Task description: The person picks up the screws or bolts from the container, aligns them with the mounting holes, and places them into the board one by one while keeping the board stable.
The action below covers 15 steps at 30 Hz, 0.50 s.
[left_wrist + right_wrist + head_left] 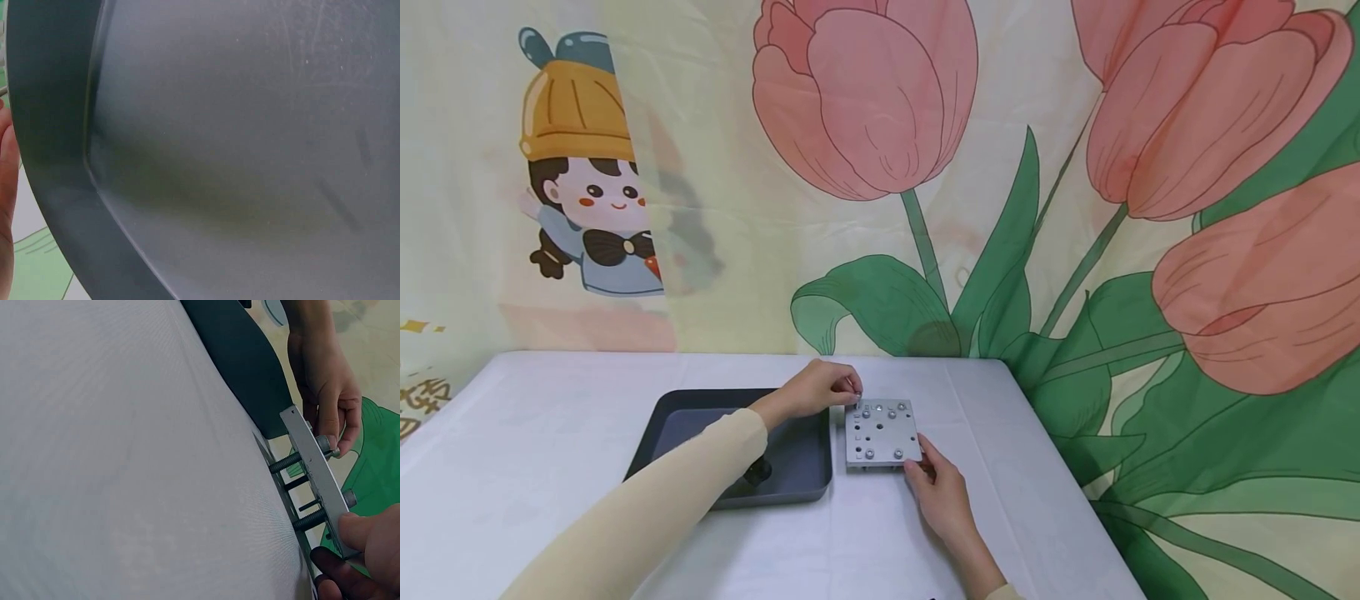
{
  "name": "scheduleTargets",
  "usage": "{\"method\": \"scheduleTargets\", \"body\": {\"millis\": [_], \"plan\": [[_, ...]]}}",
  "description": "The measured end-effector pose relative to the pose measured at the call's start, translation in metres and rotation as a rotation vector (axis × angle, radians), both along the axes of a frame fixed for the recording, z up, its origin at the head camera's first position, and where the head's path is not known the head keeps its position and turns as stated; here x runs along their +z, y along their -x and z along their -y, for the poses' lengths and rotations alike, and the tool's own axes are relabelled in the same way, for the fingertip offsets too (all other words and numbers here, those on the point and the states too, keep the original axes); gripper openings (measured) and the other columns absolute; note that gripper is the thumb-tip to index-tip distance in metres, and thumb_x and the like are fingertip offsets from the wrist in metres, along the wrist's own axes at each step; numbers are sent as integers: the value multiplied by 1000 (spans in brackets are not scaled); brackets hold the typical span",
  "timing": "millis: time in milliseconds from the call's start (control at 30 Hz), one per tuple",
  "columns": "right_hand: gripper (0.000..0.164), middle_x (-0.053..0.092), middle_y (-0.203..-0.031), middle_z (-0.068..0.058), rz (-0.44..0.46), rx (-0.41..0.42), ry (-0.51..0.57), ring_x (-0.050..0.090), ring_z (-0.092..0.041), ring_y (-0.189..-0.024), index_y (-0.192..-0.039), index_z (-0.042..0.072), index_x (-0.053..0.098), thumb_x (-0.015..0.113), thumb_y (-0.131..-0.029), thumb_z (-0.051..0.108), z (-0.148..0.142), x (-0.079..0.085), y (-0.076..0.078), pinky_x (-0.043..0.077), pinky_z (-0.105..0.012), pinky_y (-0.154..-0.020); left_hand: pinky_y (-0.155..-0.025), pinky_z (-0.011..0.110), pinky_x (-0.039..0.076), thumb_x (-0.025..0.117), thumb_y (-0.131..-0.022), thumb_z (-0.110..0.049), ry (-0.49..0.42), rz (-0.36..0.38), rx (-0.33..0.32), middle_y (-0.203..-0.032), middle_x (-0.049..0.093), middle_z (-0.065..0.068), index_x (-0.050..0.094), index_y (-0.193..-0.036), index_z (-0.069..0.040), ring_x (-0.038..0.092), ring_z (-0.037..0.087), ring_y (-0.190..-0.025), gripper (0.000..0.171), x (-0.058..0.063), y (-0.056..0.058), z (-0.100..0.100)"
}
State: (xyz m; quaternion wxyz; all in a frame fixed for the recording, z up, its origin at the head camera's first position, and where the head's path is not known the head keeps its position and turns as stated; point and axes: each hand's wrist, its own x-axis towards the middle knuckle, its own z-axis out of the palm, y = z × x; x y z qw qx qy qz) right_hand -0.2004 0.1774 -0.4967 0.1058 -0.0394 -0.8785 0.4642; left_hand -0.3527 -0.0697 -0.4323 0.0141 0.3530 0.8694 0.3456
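A silver metal plate point(891, 442) with several holes and socket-head bolts sits over the white table. In the right wrist view its edge shows, with threaded shanks point(310, 520) sticking out beneath it. My right hand point(942, 492) grips the plate's near right corner, thumb on the top face and fingers under it. At the far left corner my left hand point(816, 388) pinches a small metal screw point(334, 452) between thumb and fingertips, close over the plate. Only part of the left hand point(6, 194) enters the left wrist view.
Left of the plate lies a dark shallow tray point(823, 475), beneath the left forearm. A small black object point(760, 472) shows beside that forearm, over the tray. White cloth point(1015, 500) covers the table, and a flower-printed curtain point(722, 208) hangs behind.
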Motion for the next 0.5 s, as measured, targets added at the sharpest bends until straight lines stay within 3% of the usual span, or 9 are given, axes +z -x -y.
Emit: {"method": "scheduleTargets", "body": {"millis": [500], "plan": [[55,72,-119,-5,-1,-11,-11,60,-14,-97,-155,9,54,70,-104,18,1,1,1,56,-27,-87,-81,27,57,79,-96,-10,19,-9,5,-89,76,-10,77,-102,-13,68,3,-83,7,0,0,-1]]}}
